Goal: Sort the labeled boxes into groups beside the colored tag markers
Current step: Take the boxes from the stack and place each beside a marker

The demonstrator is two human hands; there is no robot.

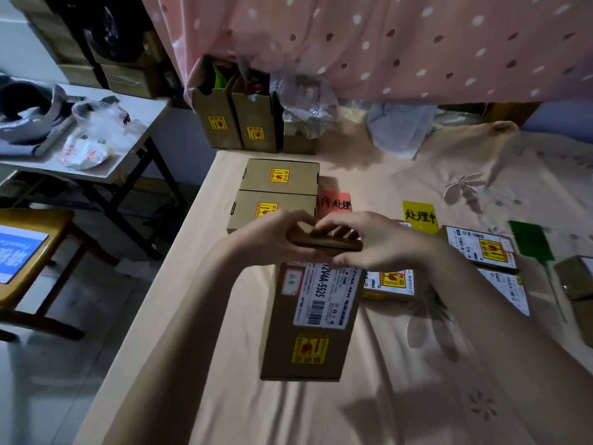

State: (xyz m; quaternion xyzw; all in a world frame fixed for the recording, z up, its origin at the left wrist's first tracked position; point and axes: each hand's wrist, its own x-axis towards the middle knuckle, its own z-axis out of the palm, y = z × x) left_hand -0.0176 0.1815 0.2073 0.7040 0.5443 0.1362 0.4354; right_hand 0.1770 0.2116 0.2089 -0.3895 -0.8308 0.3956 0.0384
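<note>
Both hands hold one brown labeled box (313, 319) by its far end above the bed. My left hand (272, 239) grips its left corner and my right hand (372, 242) curls over its right corner. The box bears a white barcode label and a yellow fragile sticker. Two brown boxes (279, 191) lie beside the pink tag (335, 202). A box (390, 282) sits below the yellow tag (420, 216). Two more labeled boxes (484, 250) lie left of the green tag (531, 240).
The bed sheet (417, 380) has a left edge dropping to the floor. Upright cartons (237, 120) stand at the bed's far end under a pink curtain. A folding table (96, 136) with bags and a wooden stool (29, 252) stand at left. Another box (577, 277) is at the right edge.
</note>
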